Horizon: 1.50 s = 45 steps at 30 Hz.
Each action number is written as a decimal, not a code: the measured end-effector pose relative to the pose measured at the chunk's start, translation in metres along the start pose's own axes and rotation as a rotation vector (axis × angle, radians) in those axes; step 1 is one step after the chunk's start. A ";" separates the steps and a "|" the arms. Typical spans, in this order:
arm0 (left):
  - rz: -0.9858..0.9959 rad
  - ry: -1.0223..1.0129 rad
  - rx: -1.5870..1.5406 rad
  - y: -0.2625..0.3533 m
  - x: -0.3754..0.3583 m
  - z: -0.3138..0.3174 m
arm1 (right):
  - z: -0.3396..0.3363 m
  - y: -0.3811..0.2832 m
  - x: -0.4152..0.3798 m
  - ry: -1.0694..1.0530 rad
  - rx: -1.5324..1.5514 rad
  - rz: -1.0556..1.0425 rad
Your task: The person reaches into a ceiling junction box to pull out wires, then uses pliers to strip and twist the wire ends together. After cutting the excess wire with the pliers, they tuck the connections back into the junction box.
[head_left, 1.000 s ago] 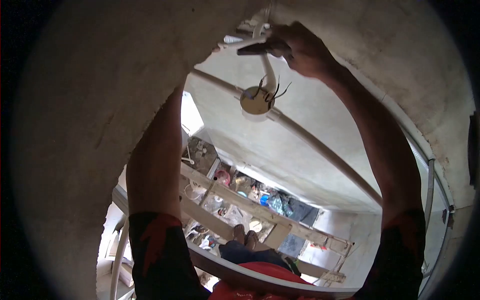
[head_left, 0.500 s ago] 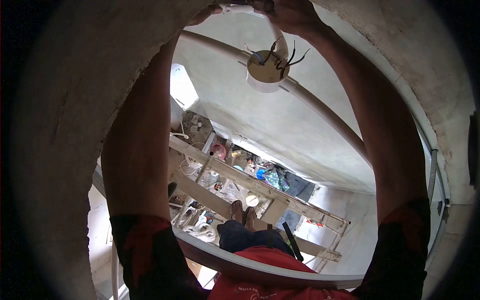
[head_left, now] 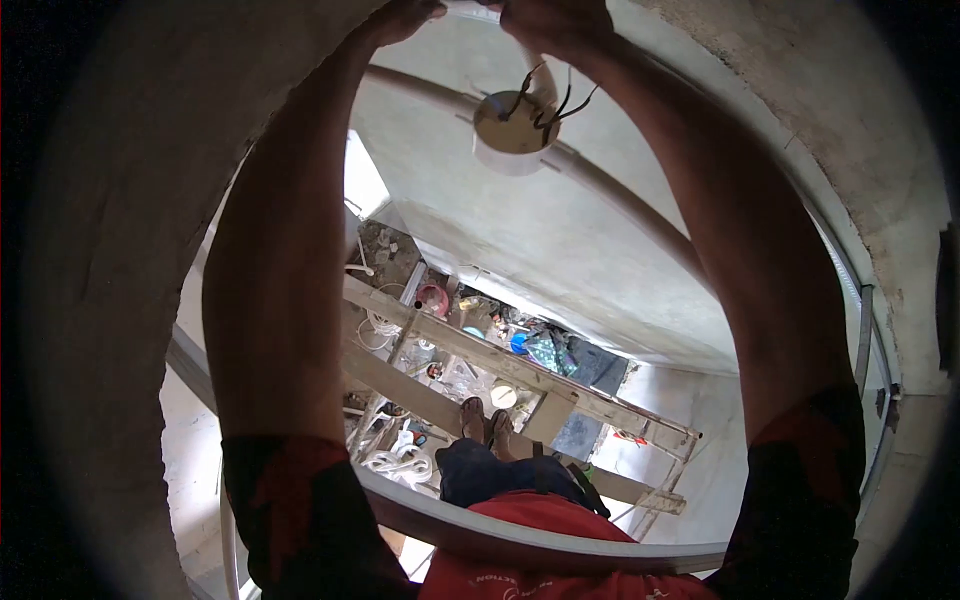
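Both my arms are raised, and my hands are cut off by the top edge of the view. My left hand [head_left: 403, 20] has its fingers closed at the left end of a white plastic conduit [head_left: 472, 7]. My right hand [head_left: 560, 24] is wrapped round the same piece at its right end; most of its fingers are hidden. Below and between my hands hangs a round white junction box [head_left: 515, 152], with several dark wire ends [head_left: 567, 108] sticking out. A conduit pipe [head_left: 630, 208] runs from it to the right, another pipe [head_left: 418, 90] to the left.
A round rough-edged opening [head_left: 215, 205] and a curved rim [head_left: 540, 538] surround my arms. Beneath, my feet [head_left: 485, 420] stand on a scaffold plank [head_left: 425, 395] beside a scaffold rail [head_left: 530, 375]. Coiled white tubing [head_left: 398, 462], a pink basin [head_left: 432, 298] and clutter lie on the floor.
Both hands have shifted slightly up, leaving less of the white conduit visible. The junction box appears a little further left and higher in view.
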<state>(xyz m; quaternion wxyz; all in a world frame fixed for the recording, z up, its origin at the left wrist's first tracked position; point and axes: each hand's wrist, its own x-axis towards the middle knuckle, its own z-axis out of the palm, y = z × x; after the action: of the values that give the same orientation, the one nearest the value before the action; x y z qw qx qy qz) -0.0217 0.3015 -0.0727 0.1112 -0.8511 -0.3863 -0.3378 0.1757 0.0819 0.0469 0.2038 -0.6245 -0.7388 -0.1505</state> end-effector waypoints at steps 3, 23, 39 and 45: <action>0.060 -0.355 -0.880 0.009 0.006 -0.014 | 0.017 0.002 -0.008 0.013 -0.081 0.014; -0.324 -0.373 -0.537 0.058 -0.006 -0.030 | -0.122 0.038 -0.095 -0.303 0.076 0.017; -0.420 -0.296 -0.273 0.193 -0.093 -0.221 | -0.093 0.011 -0.127 -0.375 0.798 0.368; -0.192 0.057 -0.181 0.247 -0.125 -0.243 | -0.086 0.002 -0.126 -0.286 0.889 0.472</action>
<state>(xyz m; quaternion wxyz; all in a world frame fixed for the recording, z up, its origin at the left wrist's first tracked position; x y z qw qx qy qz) -0.0191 -0.0477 0.0442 0.0119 -0.8068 -0.4306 -0.4044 0.2041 -0.0671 0.0600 0.3746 -0.6416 -0.5908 0.3145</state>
